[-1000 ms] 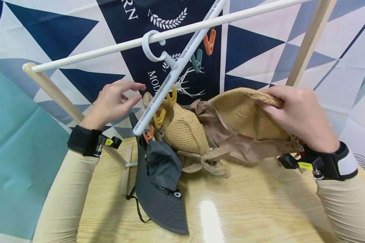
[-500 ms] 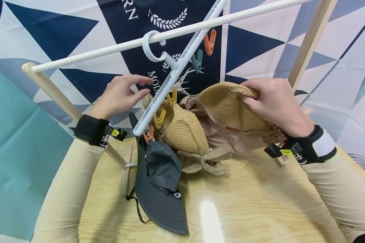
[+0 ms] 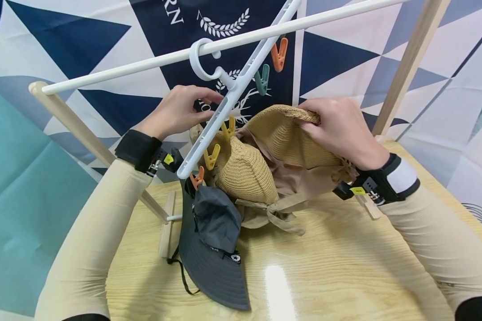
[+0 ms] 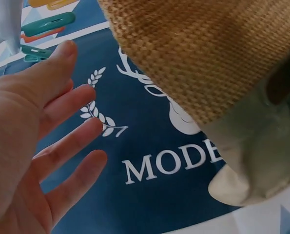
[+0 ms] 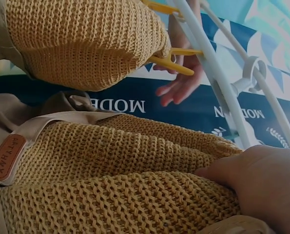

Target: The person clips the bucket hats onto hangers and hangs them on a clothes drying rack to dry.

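My right hand (image 3: 337,127) grips the folded edge of a tan knitted hat (image 3: 283,129) with a brownish fabric brim, right of the pale blue hanger (image 3: 234,87). In the right wrist view this hat carries a brown leather tag (image 5: 7,157). My left hand (image 3: 180,109) is just left of the hanger bar, holding nothing; in the left wrist view its fingers (image 4: 69,148) are spread and loosely bent. A second knitted hat (image 3: 247,174) with a fabric bow hangs from yellow clips (image 3: 211,157). A dark grey hat (image 3: 217,223) hangs from an orange clip (image 3: 197,178) at the hanger's near end.
The hanger hooks over a white rail (image 3: 136,67) on a wooden stand (image 3: 411,67). A teal clip (image 3: 263,79) and another orange clip (image 3: 279,54) hang farther along it. Below is a wooden table (image 3: 325,267); patterned cloth (image 3: 337,67) hangs behind.
My right hand has carried the knitted hat leftward and slightly up, closer to the hanger. My left hand has moved right and up to the hanger bar.
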Available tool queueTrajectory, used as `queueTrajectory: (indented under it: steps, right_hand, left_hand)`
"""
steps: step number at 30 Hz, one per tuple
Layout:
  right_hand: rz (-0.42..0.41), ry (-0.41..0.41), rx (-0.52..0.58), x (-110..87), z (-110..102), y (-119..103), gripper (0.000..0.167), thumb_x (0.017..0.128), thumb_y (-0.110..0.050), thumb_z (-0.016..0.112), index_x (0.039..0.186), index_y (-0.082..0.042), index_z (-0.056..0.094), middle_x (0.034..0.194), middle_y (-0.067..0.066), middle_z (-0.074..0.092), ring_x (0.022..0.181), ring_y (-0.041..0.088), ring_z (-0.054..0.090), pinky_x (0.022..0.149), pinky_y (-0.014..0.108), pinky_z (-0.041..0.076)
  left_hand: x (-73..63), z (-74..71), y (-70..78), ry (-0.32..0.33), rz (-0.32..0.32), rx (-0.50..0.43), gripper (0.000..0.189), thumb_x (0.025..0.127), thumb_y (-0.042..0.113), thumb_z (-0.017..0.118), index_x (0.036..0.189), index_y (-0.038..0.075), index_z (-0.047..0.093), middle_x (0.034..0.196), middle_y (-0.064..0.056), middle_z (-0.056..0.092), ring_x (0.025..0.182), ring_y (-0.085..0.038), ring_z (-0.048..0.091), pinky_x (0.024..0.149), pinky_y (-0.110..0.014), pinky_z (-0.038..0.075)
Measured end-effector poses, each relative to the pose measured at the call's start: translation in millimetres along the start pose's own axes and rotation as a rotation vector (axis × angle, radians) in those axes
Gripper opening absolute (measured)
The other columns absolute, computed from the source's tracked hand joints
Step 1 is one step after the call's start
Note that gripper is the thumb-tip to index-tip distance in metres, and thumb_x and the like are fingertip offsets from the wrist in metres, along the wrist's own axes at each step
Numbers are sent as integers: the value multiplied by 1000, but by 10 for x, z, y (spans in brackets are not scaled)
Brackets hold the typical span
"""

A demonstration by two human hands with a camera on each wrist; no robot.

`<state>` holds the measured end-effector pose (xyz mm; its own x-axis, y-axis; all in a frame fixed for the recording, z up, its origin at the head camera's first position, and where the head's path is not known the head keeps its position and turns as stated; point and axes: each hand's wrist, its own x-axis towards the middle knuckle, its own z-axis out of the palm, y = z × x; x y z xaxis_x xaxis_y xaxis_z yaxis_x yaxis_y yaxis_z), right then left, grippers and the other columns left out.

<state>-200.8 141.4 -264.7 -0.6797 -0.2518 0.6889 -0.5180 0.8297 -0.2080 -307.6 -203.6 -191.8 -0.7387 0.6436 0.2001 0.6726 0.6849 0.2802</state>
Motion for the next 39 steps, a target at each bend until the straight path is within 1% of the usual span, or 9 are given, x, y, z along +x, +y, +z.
queueTrajectory:
  steps: [6, 12, 16, 19, 22, 26, 32, 35, 39]
  right_hand:
    - [17, -16, 8, 61, 58, -7, 17, 97, -3, 73, 109, -3, 85, 89, 12, 82, 68, 24, 60, 64, 36, 41]
    - [40, -41, 24, 166, 119, -62, 15, 99, -3, 72, 107, -4, 84, 93, 13, 83, 73, 28, 68, 68, 46, 49]
    - [41, -42, 35, 240, 170, -80, 17, 99, -3, 72, 109, -4, 85, 97, 14, 86, 76, 30, 73, 71, 53, 54]
    - [36, -41, 38, 285, 202, -91, 17, 98, -3, 73, 110, -5, 85, 98, 14, 86, 78, 31, 75, 73, 55, 55]
    - [39, -47, 47, 311, 222, -105, 16, 98, -4, 74, 111, -5, 85, 99, 14, 86, 78, 31, 75, 72, 54, 55]
    - [62, -64, 66, 345, 232, -124, 18, 99, -5, 73, 112, -6, 86, 99, 14, 86, 77, 29, 73, 71, 49, 53]
    - [106, -87, 103, 407, 214, -161, 22, 99, -6, 72, 116, -7, 86, 102, 13, 86, 78, 26, 70, 70, 37, 45]
    - [106, -95, 118, 420, 197, -187, 23, 100, -7, 71, 118, -7, 86, 105, 14, 86, 79, 25, 69, 70, 33, 44]
    - [115, -96, 123, 413, 192, -203, 23, 101, -7, 72, 119, -7, 86, 106, 13, 87, 79, 24, 68, 69, 31, 43]
  left_hand:
    - [103, -2, 66, -27, -16, -5, 42, 109, 9, 72, 151, 10, 71, 149, -18, 75, 143, -35, 67, 124, -56, 51]
    - [215, 20, 85, -22, 30, -14, 38, 106, 13, 78, 143, 4, 74, 142, -21, 77, 135, -37, 72, 116, -54, 56]
    - [276, 37, 116, -35, -9, -19, 45, 104, 27, 84, 142, 4, 74, 141, -21, 77, 129, -37, 70, 110, -52, 55]
    - [297, 44, 150, -57, -54, -43, 49, 104, 31, 84, 147, 9, 74, 145, -18, 75, 124, -35, 66, 108, -50, 52]
    - [310, 61, 178, -77, -48, -62, 49, 104, 32, 84, 147, 12, 74, 151, -15, 72, 126, -31, 62, 108, -48, 50]
    - [324, 105, 180, -96, 1, -93, 48, 103, 29, 84, 146, 11, 75, 155, -12, 71, 134, -27, 61, 113, -47, 49]
    - [346, 132, 169, -109, 50, -75, 50, 102, 24, 86, 147, 8, 74, 148, -13, 75, 134, -27, 64, 116, -48, 48]
    - [381, 149, 116, -133, 35, -81, 44, 106, 19, 80, 147, 8, 73, 146, -13, 75, 133, -26, 65, 116, -48, 48]
    - [565, 284, -202, -132, 36, -47, 41, 106, 31, 81, 144, 17, 76, 141, -7, 77, 126, -22, 68, 111, -46, 52]
